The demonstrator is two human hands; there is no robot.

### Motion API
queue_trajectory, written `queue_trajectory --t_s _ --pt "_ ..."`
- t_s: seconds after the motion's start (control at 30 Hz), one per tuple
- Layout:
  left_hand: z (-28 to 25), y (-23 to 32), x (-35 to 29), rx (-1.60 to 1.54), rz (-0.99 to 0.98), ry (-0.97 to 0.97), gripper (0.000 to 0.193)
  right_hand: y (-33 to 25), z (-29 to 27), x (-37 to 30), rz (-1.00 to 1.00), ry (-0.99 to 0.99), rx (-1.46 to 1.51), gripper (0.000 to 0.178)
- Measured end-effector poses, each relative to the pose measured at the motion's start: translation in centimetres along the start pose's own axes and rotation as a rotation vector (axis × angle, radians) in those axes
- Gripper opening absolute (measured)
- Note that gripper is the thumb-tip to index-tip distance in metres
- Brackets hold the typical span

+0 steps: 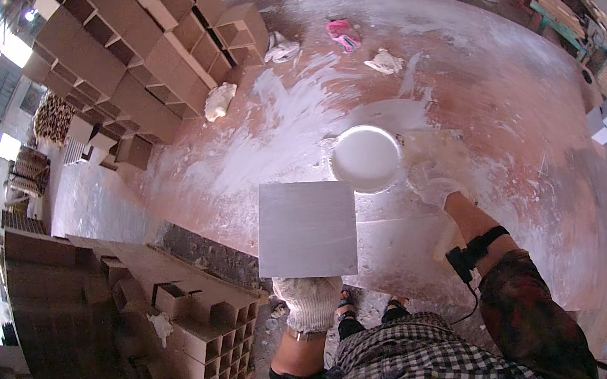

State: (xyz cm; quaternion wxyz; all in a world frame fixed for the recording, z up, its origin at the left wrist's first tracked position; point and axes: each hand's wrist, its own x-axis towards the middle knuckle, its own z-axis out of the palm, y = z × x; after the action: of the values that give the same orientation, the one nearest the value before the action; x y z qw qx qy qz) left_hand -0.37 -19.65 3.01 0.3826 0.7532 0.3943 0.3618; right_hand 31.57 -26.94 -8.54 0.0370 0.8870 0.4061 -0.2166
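reddish floor [509, 96] smeared white, hollow brick stacks [141, 49] around.

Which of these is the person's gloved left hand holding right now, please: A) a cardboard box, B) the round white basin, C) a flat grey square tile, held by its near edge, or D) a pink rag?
C: the left hand in its knit glove grips the near edge of the flat grey square tile, while the round white basin sits on the floor beside the right hand.

Stacked hollow clay blocks [141, 49], crumpled rags [219, 100], pink cloth [343, 33].
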Motion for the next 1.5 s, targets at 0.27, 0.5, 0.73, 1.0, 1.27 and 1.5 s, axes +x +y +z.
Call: queue_trajectory --t_s 0.27,0.5,0.73,1.0,1.27,1.5 --pt "-2.3 1.8 1.7 0.632 0.37 0.11 0.031 -0.6 -6.3 -8.8 -0.108 0.383 0.307 0.045" --pt "-1.7 1.9 3.5 -1.568 -0.408 -0.093 0.033 -12.3 -13.9 -17.6 -0.709 0.925 0.378 0.039" --pt "-2.2 4.2 5.1 -1.67 -0.43 -0.179 0.038 -17.2 -15.2 -18.3 -0.864 1.134 -0.146 0.045" --pt "-4.5 7.2 7.3 -1.787 -0.355 -0.141 0.038 -16.3 -10.2 -21.9 -0.684 0.914 -0.226 0.051" --pt "-5.2 7.6 9.0 -1.747 -0.33 -0.107 0.036 -8.9 -6.1 -18.7 -0.402 0.732 -0.217 0.05" --pt "-4.6 6.2 7.9 -1.723 -0.457 -0.106 0.036 -3.2 -3.6 -7.5 -0.108 0.579 -0.024 0.053"
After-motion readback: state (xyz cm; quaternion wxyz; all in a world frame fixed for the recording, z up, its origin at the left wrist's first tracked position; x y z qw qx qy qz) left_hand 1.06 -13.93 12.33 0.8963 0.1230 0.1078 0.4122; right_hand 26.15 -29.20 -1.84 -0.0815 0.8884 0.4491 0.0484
